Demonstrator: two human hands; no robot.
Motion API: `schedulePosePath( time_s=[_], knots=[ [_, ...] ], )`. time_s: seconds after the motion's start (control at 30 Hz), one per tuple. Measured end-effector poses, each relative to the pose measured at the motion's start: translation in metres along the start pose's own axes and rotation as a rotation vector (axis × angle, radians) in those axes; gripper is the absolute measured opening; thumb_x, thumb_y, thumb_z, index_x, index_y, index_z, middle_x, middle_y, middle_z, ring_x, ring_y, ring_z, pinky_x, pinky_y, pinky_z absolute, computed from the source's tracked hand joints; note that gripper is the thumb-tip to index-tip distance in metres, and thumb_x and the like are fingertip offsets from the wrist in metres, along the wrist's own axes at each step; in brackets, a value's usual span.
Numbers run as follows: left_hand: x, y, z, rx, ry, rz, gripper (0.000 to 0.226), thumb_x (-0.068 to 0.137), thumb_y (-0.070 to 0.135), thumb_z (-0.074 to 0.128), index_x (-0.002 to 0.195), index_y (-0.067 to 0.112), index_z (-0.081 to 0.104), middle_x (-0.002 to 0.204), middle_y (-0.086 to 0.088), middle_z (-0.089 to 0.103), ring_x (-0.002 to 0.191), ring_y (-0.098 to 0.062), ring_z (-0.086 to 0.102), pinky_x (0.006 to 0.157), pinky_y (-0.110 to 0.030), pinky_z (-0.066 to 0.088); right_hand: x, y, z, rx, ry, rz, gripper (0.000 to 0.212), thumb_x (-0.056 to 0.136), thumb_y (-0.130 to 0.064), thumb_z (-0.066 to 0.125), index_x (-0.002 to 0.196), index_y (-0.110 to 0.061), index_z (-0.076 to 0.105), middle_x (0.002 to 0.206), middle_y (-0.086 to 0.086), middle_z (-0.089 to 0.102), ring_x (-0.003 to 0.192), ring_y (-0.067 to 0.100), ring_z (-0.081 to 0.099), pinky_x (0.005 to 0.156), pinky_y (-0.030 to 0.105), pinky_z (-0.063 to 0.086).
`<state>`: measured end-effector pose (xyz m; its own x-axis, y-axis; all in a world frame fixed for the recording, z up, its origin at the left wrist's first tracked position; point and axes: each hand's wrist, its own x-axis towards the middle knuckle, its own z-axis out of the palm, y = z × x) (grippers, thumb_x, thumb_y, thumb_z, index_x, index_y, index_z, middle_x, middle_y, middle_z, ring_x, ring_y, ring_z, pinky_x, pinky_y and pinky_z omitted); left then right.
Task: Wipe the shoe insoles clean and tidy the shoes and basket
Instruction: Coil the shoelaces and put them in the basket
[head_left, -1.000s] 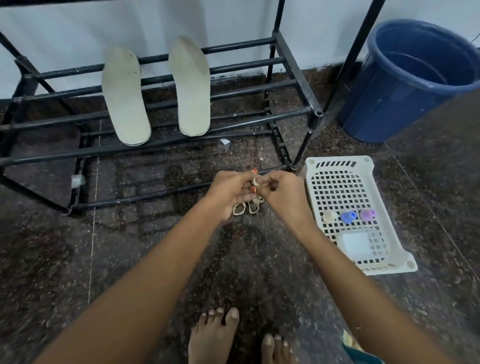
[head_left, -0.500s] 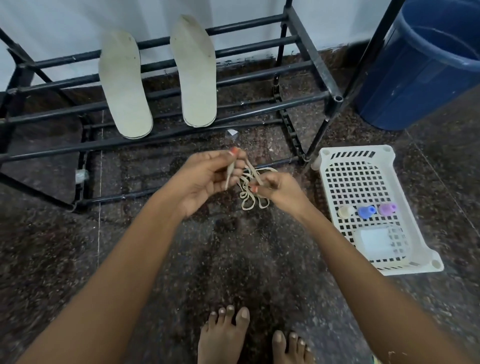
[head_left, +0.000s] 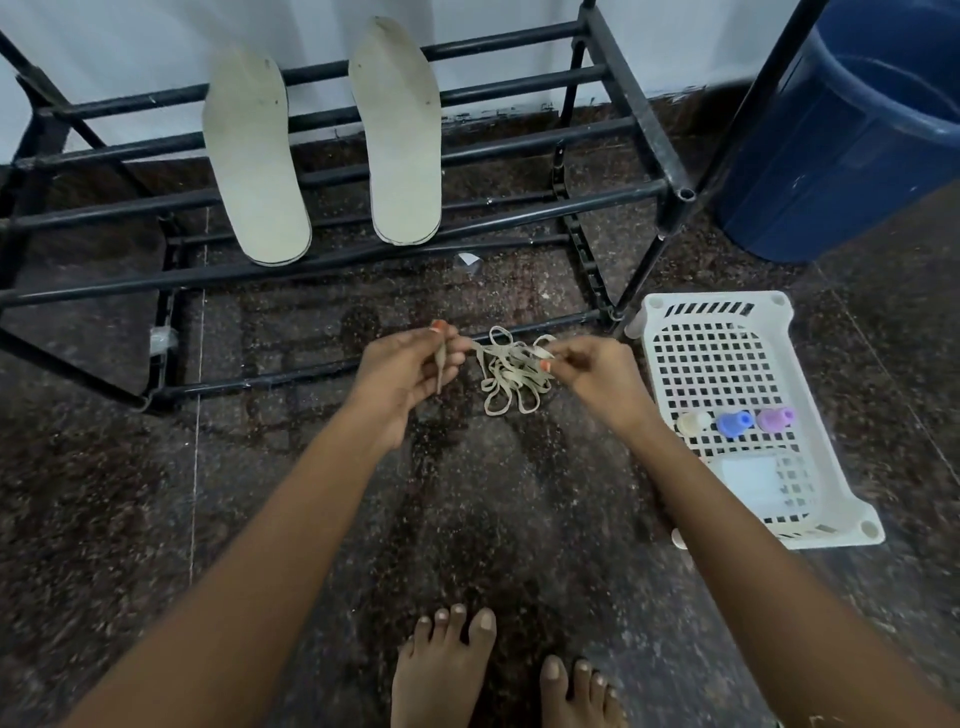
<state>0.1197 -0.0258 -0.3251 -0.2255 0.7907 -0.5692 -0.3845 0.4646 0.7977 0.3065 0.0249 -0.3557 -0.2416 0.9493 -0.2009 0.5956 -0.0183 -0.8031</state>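
Observation:
Two pale insoles lie side by side on the black shoe rack (head_left: 644, 130): the left insole (head_left: 252, 161) and the right insole (head_left: 397, 135). Above the dark floor, both hands hold a tangled beige shoelace (head_left: 511, 371). My left hand (head_left: 410, 366) pinches one lace end, which hangs down past its palm. My right hand (head_left: 592, 371) pinches the bundle's upper right side. The loops dangle between them. A white perforated basket (head_left: 660, 332) sits on the floor to the right, apart from my hands.
Inside the basket lie a cream cap (head_left: 693, 422), a blue cap (head_left: 733, 423), a purple cap (head_left: 775, 418) and a clear lid (head_left: 748, 480). A blue bucket (head_left: 841, 140) stands at the far right. My bare feet (head_left: 498, 675) are below. A paper scrap (head_left: 467, 260) lies under the rack.
My hands have drawn apart and the lace has loosened from a small bunch into spread loops. The view has shifted closer to the rack and slightly leftward.

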Motion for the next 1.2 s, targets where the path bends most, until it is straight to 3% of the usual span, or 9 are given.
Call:
schedulePosePath(
  time_s=[0.17,0.33,0.6,0.77,0.87,0.97,1.03,1.13,1.2],
  knots=[
    [0.003,-0.002,0.031,0.206,-0.042,0.127,0.015,0.095,0.014,0.052,0.089,0.008,0.064,0.084,0.001,0.067,0.055,0.003,0.061,0.057,-0.01,0.051,0.003,-0.025,0.005,-0.056,-0.019,-0.176,0.017,0.083,-0.008,0.064,0.099,-0.006,0.069,0.088,-0.001,0.064,0.078,0.008,0.057,0.068,0.013,0.042],
    [0.005,-0.006,0.041,0.368,-0.063,0.287,0.013,0.095,0.014,0.054,0.087,0.01,0.064,0.072,0.001,0.063,0.053,0.004,0.06,0.059,-0.011,0.051,0.003,-0.035,0.001,-0.186,-0.054,-0.27,0.018,0.084,-0.007,0.062,0.1,-0.011,0.07,0.096,0.005,0.066,0.087,0.018,0.06,0.079,0.033,0.048],
    [0.013,-0.011,0.032,0.396,0.04,0.331,0.012,0.093,0.012,0.057,0.093,0.004,0.067,0.075,0.001,0.063,0.054,0.006,0.058,0.063,-0.012,0.053,0.004,-0.028,-0.008,-0.052,-0.07,-0.122,0.021,0.081,0.0,0.063,0.09,-0.018,0.059,0.077,-0.007,0.056,0.068,0.006,0.054,0.07,0.022,0.049],
    [0.02,-0.011,0.014,0.332,0.178,0.321,0.015,0.093,0.014,0.056,0.099,0.004,0.065,0.075,0.002,0.06,0.05,0.007,0.054,0.073,-0.018,0.053,0.014,-0.002,-0.026,-0.062,-0.023,-0.015,0.018,0.081,-0.001,0.063,0.083,-0.019,0.061,0.078,-0.002,0.061,0.071,0.012,0.059,0.066,0.02,0.049],
    [0.024,-0.012,0.003,0.298,0.25,0.313,0.017,0.094,0.015,0.055,0.102,0.004,0.065,0.073,0.002,0.059,0.051,0.005,0.055,0.069,-0.014,0.053,0.017,0.01,-0.039,-0.061,0.027,0.024,0.02,0.081,0.001,0.063,0.08,-0.018,0.061,0.077,0.001,0.062,0.061,0.0,0.055,0.057,0.009,0.043],
    [0.028,-0.015,-0.007,0.254,0.327,0.292,0.017,0.094,0.013,0.055,0.102,0.002,0.065,0.075,0.003,0.059,0.054,0.002,0.055,0.07,-0.014,0.053,0.018,0.016,-0.049,-0.038,0.088,0.027,0.015,0.08,0.002,0.062,0.081,-0.013,0.063,0.075,0.005,0.063,0.063,0.009,0.055,0.064,0.021,0.044],
    [0.029,-0.016,-0.009,0.228,0.359,0.279,0.016,0.094,0.011,0.054,0.102,0.002,0.065,0.076,0.004,0.059,0.053,0.002,0.055,0.069,-0.014,0.053,0.017,0.014,-0.053,-0.033,0.126,0.028,0.011,0.081,0.001,0.061,0.085,-0.008,0.066,0.07,0.001,0.061,0.059,0.003,0.053,0.063,0.018,0.043],
    [0.026,-0.016,-0.004,0.22,0.289,0.26,0.018,0.093,0.011,0.055,0.105,0.001,0.065,0.08,0.003,0.061,0.057,-0.001,0.055,0.063,-0.011,0.051,0.013,-0.001,-0.052,0.049,0.118,0.012,0.01,0.081,0.002,0.062,0.087,-0.004,0.066,0.068,-0.004,0.06,0.059,-0.001,0.055,0.06,0.012,0.044],
    [0.022,-0.015,0.006,0.252,0.139,0.27,0.021,0.092,0.011,0.056,0.109,0.003,0.064,0.083,0.001,0.062,0.062,-0.002,0.056,0.064,-0.011,0.052,0.009,-0.017,-0.048,0.112,0.054,-0.021,0.014,0.081,0.002,0.062,0.082,-0.012,0.065,0.074,0.001,0.063,0.069,0.012,0.059,0.066,0.02,0.05]
  ],
)
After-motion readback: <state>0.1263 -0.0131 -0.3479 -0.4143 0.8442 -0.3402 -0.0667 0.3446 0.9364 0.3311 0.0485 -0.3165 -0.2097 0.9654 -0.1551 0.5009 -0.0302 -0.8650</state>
